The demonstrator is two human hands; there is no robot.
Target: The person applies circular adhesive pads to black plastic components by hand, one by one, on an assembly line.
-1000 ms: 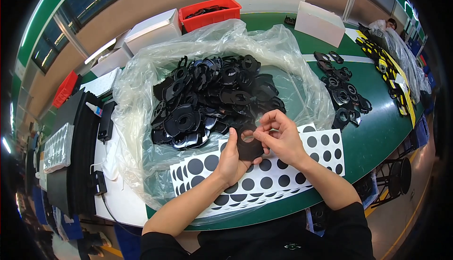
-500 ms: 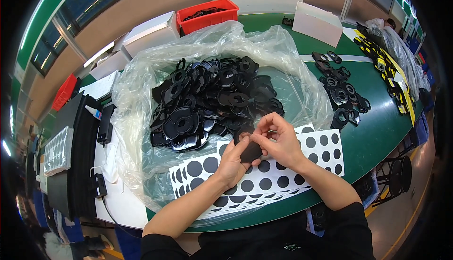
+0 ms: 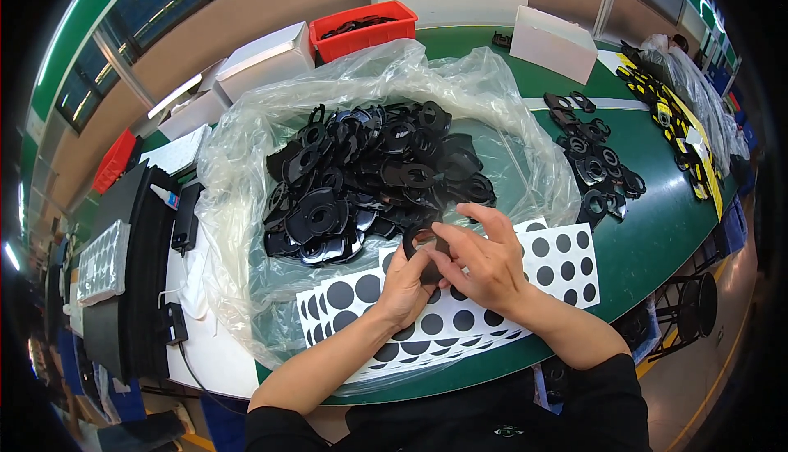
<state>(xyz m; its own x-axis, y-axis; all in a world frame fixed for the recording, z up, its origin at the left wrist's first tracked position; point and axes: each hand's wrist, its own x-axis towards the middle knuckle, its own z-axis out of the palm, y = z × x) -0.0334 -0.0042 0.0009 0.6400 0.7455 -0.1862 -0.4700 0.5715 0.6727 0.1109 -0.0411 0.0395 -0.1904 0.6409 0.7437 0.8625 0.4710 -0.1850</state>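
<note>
While both hands [image 3: 460, 271] pinch it, black ring part [image 3: 423, 243] faces up, tail toward person.

Bright, even overhead light glares off the plastic bag [image 3: 492, 99]; fisheye bends edges into black corners.

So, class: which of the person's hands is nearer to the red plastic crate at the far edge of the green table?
Left, narrowly. The left hand lies directly below the red plastic crate in the picture; the right hand sits further to the right. Both hold a black ring-shaped part.
</note>
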